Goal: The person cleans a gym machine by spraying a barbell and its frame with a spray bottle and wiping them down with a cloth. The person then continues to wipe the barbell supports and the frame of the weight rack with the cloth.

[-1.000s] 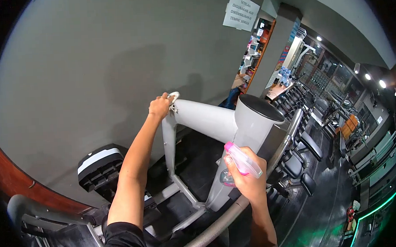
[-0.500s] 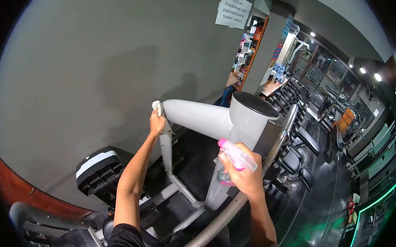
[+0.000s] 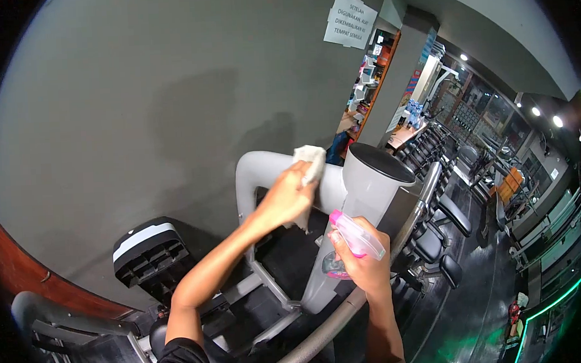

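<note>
A pale cloth [image 3: 310,160] is gripped in my left hand [image 3: 288,198], over the thick light-grey tube [image 3: 261,166] of a gym machine, near its upright column [image 3: 371,181] with a black top. Part of the cloth hangs below the hand. My right hand [image 3: 365,259] is closed around a clear spray bottle [image 3: 335,265] with a pink and translucent spray head [image 3: 357,234], in front of the column. A curved metal handrail [image 3: 323,339] passes behind the right forearm.
A grey wall [image 3: 119,111] with a paper sign [image 3: 349,20] stands behind the machine. A black-and-white pedal [image 3: 151,252] is at lower left. Dumbbell racks [image 3: 425,149], padded benches [image 3: 454,214] and dark flooring [image 3: 464,303] extend to the right.
My left hand has moved right with the cloth, from the tube's left bend to near the column. My right hand still holds the bottle, slightly lower in view.
</note>
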Tool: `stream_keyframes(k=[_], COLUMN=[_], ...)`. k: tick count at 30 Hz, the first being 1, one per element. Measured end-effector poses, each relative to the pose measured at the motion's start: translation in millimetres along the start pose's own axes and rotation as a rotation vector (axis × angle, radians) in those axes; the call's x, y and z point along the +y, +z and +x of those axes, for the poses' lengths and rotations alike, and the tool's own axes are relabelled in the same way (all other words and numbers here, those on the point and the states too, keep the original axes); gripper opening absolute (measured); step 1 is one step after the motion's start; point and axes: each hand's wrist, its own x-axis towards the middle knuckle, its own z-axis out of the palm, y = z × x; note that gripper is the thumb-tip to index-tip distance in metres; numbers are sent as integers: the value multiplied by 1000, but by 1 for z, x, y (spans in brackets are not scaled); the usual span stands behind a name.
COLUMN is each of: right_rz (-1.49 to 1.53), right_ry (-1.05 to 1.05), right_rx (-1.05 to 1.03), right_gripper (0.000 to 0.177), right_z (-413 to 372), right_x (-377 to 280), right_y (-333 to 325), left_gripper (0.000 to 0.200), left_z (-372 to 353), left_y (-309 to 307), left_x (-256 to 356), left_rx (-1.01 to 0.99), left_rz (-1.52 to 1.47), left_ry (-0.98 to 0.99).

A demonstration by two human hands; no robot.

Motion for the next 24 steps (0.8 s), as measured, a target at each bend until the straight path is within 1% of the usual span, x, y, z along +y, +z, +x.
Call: stream_keyframes(k=[2, 3, 4, 6, 7, 9, 10, 12, 14, 16, 18, 19, 20, 21, 22, 24], right_rz=[-1, 2, 4, 2, 1, 23, 45, 33, 17, -23, -42, -64, -61, -38, -16, 1], right_ry=[2, 1, 2, -16, -33, 11, 49, 31, 13, 24, 18, 15, 15, 17, 22, 34], right_rx=[4, 5, 6, 12, 19, 10, 7, 16, 27, 24, 5, -10, -12, -2, 8, 11], right_gripper=[16, 16, 15, 15, 15, 16, 16, 17, 17, 18, 18, 18, 18, 17, 17, 16], right_z=[0, 0, 0, -2, -2, -2, -2, -3, -3, -3, 0, 0, -1, 0, 0, -2], right_x=[-1, 0, 1, 3, 4, 0, -1, 1, 1, -1, -3, -4, -4, -4, -4, -2], right_y=[0, -1, -1, 0, 0, -2, -2, 0, -1, 0, 0, 0, 2, 2, 2, 2], left_gripper=[26, 28, 38, 47, 47, 54, 54, 45, 40, 38, 35, 35, 34, 34, 34, 41], left_z=[-9, -16, -23, -34, -35, -41, -43, -41, -41, -41, -34, -29, -23, -16, -10, 0], left_y=[14, 31, 34, 29, 28, 27, 24, 14, 0, -20, -39, -41, -42, -44, -41, -28], left_x=[25, 28, 34, 39, 32, 5, -7, -34, -67, -113, -142, -150, -157, -152, -147, -125], left_rx=[-50, 83, 96, 43, 43, 26, 30, 104, 126, 132, 84, 84, 136, 191, 193, 122], left_rz=[-47, -9, 19, 146, 144, 541, 641, 746, 753, 869, 859, 862, 763, 661, 658, 377], left_ry=[44, 169, 179, 135, 136, 379, 352, 402, 348, 146, -208, -213, -292, -366, -364, -403])
